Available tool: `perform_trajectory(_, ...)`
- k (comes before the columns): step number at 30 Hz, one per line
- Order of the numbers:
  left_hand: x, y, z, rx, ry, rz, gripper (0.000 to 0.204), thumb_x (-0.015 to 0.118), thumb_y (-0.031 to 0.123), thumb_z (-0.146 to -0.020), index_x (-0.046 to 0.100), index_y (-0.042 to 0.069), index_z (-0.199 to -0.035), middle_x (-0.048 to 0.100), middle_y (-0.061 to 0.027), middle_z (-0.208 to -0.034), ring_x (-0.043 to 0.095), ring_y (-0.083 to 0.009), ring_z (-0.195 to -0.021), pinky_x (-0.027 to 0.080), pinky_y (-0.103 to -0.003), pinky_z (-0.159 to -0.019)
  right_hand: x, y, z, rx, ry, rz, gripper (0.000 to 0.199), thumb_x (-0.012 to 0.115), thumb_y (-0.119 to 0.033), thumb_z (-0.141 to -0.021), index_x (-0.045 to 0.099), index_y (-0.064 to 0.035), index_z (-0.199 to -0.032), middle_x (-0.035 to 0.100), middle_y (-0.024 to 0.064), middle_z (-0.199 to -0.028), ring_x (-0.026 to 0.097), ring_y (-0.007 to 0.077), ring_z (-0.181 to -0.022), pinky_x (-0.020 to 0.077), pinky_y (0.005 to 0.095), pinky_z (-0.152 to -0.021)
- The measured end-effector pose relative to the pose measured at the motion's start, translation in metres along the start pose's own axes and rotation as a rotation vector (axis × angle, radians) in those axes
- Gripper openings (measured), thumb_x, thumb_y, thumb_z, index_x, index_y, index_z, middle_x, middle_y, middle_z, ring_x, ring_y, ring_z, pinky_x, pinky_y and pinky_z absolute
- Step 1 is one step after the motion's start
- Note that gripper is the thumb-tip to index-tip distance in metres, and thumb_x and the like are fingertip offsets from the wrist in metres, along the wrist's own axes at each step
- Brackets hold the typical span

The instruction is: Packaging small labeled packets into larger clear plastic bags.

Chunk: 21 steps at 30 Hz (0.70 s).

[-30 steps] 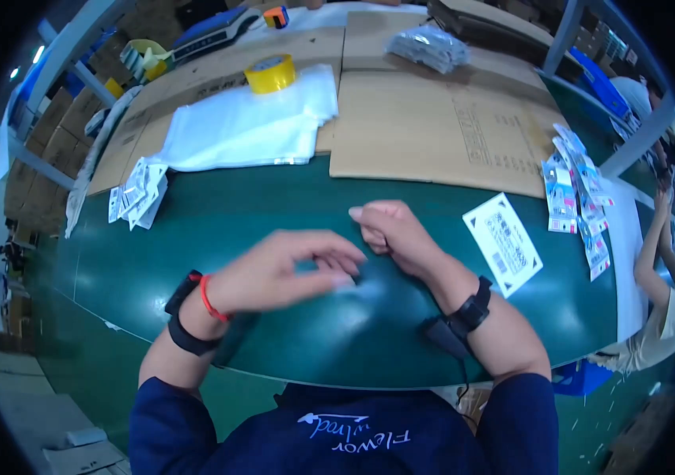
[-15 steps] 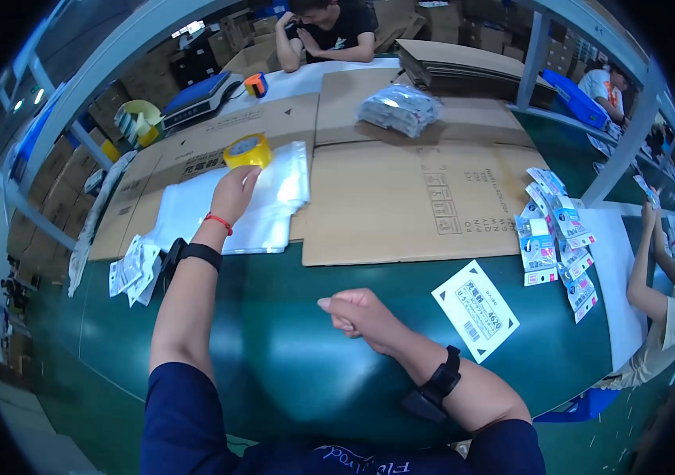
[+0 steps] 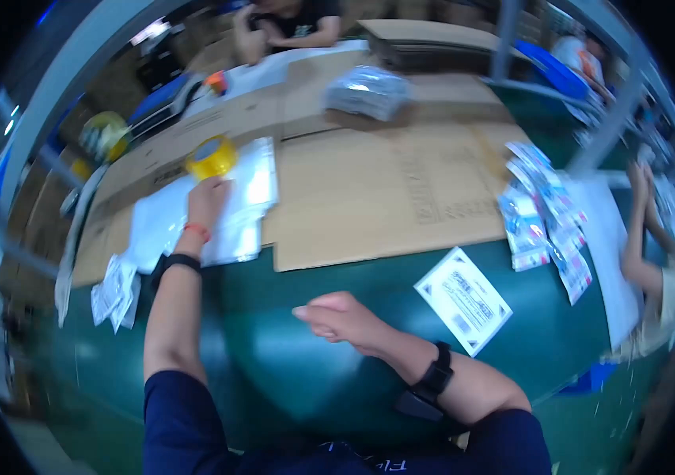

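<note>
My left hand point(image 3: 208, 201) is over a stack of clear plastic bags point(image 3: 249, 202), just on the near side of a roll of yellow tape point(image 3: 212, 157). Its fingers are blurred and partly hidden, so I cannot tell whether it grips a bag or the tape. Above the green tabletop point(image 3: 274, 380), my right hand point(image 3: 341, 321) hovers as a loose fist, with nothing visible in it. To the right of that fist a white printed label sheet point(image 3: 464, 301) lies flat. Flattened brown cardboard point(image 3: 385, 190) spreads under the bags and across the far side.
Several blister packs point(image 3: 543, 214) overlap at the right. A bundle of clear-wrapped packs point(image 3: 369, 93) sits on the cardboard. Small white packets point(image 3: 116, 294) lie at left. A scale point(image 3: 165, 107) and a seated person point(image 3: 294, 28) are beyond; another person's arms point(image 3: 640, 229) reach in from the right.
The whole view has shifted, sliding the scene left and slightly blurring it. My left hand stays near the tape and bags; my right fist keeps its shape.
</note>
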<state>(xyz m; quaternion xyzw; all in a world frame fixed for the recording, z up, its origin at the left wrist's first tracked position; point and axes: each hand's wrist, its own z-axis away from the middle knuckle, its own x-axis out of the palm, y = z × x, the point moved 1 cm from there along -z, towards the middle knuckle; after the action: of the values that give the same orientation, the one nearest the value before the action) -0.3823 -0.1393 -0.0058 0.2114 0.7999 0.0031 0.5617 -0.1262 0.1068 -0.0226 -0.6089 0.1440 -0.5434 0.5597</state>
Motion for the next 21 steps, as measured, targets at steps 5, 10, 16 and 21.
perform_trajectory(5,0.015,-0.042,0.012,0.004,-0.007,0.241,0.035,0.055,0.025,-0.091,0.063,-0.003,-0.111,0.065,-0.0191,-0.108,0.062,-0.0288,-0.103,0.046,-0.034,-0.091,-0.005,0.013,-0.011,-0.061,-0.100,-0.018,0.037,0.058,-0.028,-0.092,0.044,-0.0123,-0.062,0.037,-0.0058,-0.055,0.031,0.0041,-0.050,0.0236,0.0223,-0.043)
perform_trajectory(10,0.016,-0.050,-0.007,0.098,0.012,0.134,0.032,0.054,0.024,-0.092,0.064,-0.005,-0.102,0.067,-0.0187,-0.091,0.064,-0.0277,-0.081,0.049,-0.035,-0.076,-0.008,0.015,-0.010,-0.087,-0.052,0.073,0.036,0.059,-0.029,-0.086,0.044,-0.0126,-0.059,0.043,-0.0034,-0.055,0.035,0.0055,-0.048,0.0276,0.0241,-0.042)
perform_trajectory(16,0.018,-0.050,-0.029,0.055,0.127,0.017,0.027,0.056,0.022,-0.091,0.064,-0.003,-0.097,0.068,-0.0143,-0.087,0.064,-0.0257,-0.077,0.049,-0.034,-0.073,-0.013,0.014,-0.007,-0.107,-0.025,0.068,0.033,0.060,-0.029,-0.085,0.048,-0.0109,-0.061,0.046,-0.0026,-0.056,0.038,0.0057,-0.048,0.0292,0.0240,-0.042)
perform_trajectory(21,0.019,-0.075,-0.038,0.126,0.179,0.231,0.024,0.057,0.023,-0.090,0.065,0.001,-0.096,0.067,-0.0136,-0.091,0.063,-0.0243,-0.079,0.049,-0.035,-0.074,-0.010,0.008,-0.011,-0.085,-0.028,0.036,0.033,0.061,-0.031,-0.089,0.051,-0.0105,-0.064,0.044,-0.0046,-0.057,0.036,0.0043,-0.049,0.0284,0.0224,-0.043)
